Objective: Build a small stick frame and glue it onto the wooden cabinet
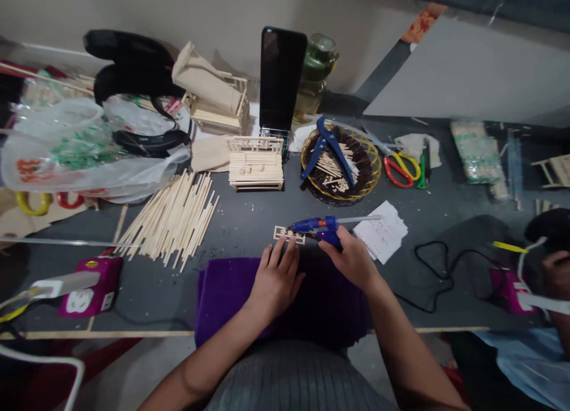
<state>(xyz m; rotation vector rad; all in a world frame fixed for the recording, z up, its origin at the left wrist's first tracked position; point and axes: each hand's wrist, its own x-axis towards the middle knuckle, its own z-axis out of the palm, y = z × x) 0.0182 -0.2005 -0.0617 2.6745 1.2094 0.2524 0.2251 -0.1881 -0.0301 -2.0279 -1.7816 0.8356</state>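
Craft workshop | dark worktable (247, 227) | glue gun (327, 225) | loose sticks (173, 218) | stick-built model (256, 166)

glue gun (327, 225): smooth plastic | frame (275, 233): matt wood | cloth (227, 292): matt

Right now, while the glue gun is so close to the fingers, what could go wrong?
The left hand has its fingertips right by the tip of the glue gun, so hot glue might burn them. The small wooden frame under the tip looks thin, so a push could shift or bend it. The loose black cord lies near the right arm, so it might get snagged.
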